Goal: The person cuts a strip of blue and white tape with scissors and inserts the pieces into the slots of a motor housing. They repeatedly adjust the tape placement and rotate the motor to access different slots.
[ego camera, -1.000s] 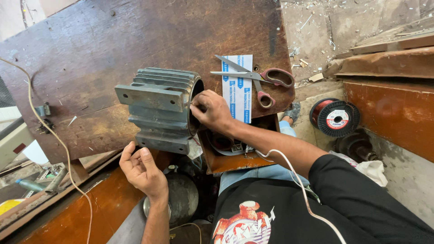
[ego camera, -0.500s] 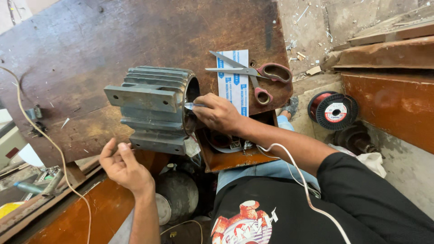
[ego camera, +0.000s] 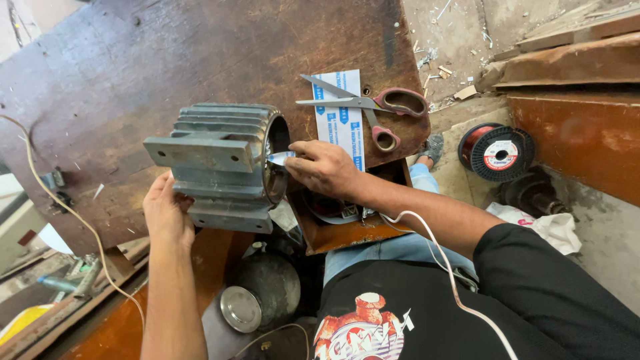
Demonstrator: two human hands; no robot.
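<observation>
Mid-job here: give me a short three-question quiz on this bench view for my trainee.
1. True or false: the left hand rests against the grey finned metal motor housing.
2. What does the right hand pinch at the housing's round opening? A) a small pale paper slip B) a screwdriver C) a bolt
3. On what do the red-handled scissors lie?

Key: 1 true. 2 A. 3 On a white sheet with blue stripes, on the dark wooden bench.
</observation>
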